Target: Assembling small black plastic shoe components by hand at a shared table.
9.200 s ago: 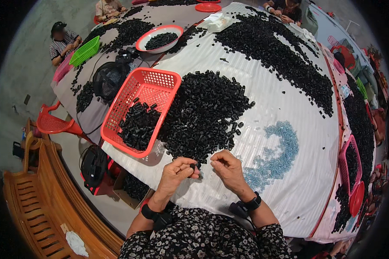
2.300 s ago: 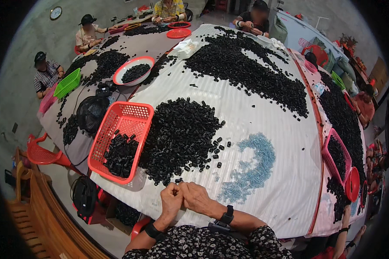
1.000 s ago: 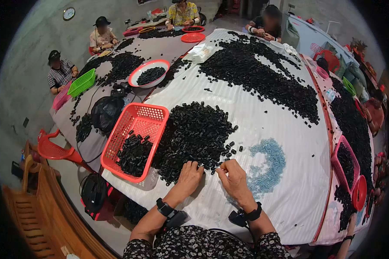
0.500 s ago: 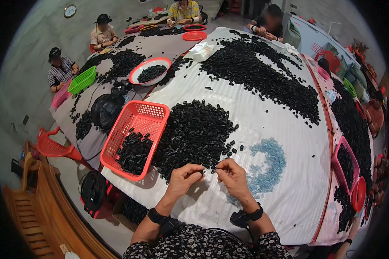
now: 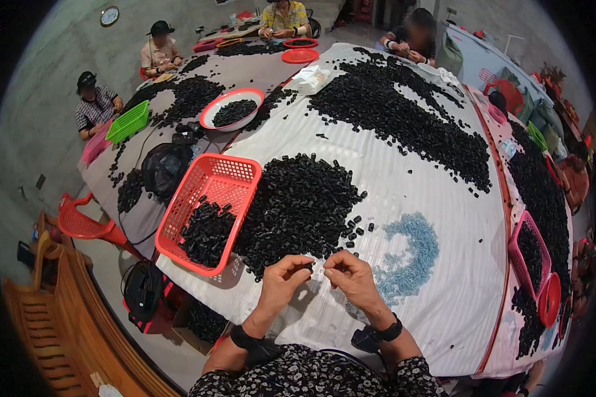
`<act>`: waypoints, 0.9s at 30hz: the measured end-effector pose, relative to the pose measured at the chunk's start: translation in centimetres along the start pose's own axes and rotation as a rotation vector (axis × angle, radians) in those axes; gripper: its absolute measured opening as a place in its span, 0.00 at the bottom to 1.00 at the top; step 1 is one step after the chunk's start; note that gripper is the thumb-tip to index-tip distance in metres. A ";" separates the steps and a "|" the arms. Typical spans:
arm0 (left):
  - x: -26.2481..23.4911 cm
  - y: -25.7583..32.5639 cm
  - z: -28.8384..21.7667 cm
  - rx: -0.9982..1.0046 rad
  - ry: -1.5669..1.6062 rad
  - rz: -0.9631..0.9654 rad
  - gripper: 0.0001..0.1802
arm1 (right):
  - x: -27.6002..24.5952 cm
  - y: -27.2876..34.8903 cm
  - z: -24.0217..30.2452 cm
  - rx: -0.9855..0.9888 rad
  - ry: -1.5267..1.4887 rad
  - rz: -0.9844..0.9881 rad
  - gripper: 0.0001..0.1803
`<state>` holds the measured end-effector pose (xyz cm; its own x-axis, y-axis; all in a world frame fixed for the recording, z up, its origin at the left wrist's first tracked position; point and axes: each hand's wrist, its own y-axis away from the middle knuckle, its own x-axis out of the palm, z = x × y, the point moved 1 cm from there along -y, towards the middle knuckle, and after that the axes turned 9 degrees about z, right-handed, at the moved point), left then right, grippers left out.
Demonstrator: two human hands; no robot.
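Note:
My left hand [image 5: 283, 281] is closed in a pinch on a small black cylindrical piece [image 5: 306, 267], mostly covered by the fingers. Close beside it, a short gap away, my right hand [image 5: 355, 281] has thumb and forefinger pressed together; whatever they hold is too small to make out. Just beyond both hands lies a heap of black cylindrical pieces [image 5: 298, 205]. Small clear bluish pieces [image 5: 420, 255] are spread in a curved patch on the white cloth to the right of my right hand. A red plastic basket [image 5: 245, 170], partly filled with black pieces, stands left of the heap.
A larger black spread [image 5: 404, 119] covers the table's far side. A white red-rimmed basin [image 5: 208, 118] and green basket [image 5: 127, 123] stand at far left. A pink basket [image 5: 530, 248] and red lid [image 5: 549, 299] lie at right. Several people sit around the tables.
My right hand has shifted slightly left and down, nearer my left hand. The left hand keeps its pinch on the black piece.

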<state>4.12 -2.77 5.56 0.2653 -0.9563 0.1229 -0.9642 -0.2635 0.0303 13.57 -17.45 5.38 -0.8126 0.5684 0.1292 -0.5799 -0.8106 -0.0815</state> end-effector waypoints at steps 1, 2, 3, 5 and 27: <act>0.1 0.1 0.3 -0.001 0.000 0.000 0.09 | 0.0 0.0 0.1 -0.001 0.004 0.003 0.04; 0.2 0.2 0.7 0.059 -0.005 -0.020 0.09 | 0.0 0.0 0.1 0.000 0.004 0.003 0.04; 0.3 0.3 1.0 0.118 -0.011 -0.039 0.08 | 0.0 0.0 0.1 0.000 0.002 -0.007 0.04; 0.1 0.4 1.2 0.104 -0.058 0.000 0.08 | -0.1 0.0 0.1 0.002 0.000 -0.018 0.04; 0.5 1.0 1.9 0.018 0.081 0.084 0.07 | 0.2 0.3 1.1 0.037 0.172 0.071 0.04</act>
<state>3.32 -3.69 3.78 0.1818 -0.9620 0.2037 -0.9826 -0.1860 -0.0016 13.27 -17.76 6.46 -0.8510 0.5230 -0.0467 -0.5211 -0.8521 -0.0479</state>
